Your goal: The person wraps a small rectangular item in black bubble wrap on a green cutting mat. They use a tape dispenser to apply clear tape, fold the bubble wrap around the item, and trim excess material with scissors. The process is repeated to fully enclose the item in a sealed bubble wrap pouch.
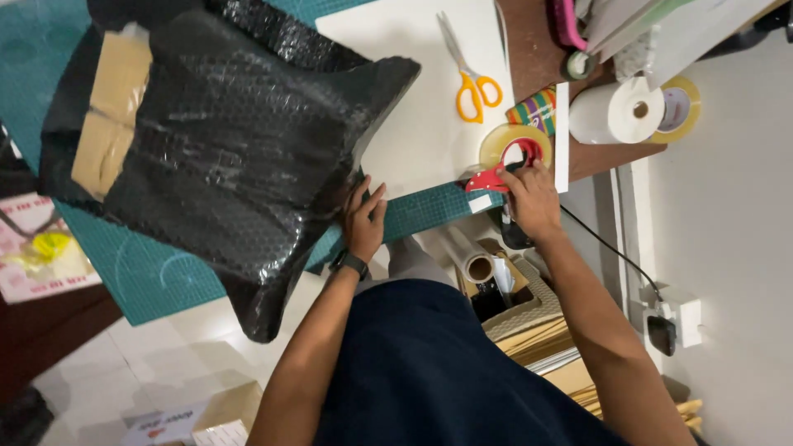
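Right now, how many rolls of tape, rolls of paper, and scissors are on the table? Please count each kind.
Rolls of tape: 2, one in the red dispenser under the right hand, one behind the paper roll
Rolls of white paper: 1
Scissors: 1
Total: 4

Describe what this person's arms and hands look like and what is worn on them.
Both forearms are bare, no sleeves or gloves showing. The left hand has a dark watch or band at the wrist. The right hand wears nothing visible. Fingers are bare; no rings can be made out.
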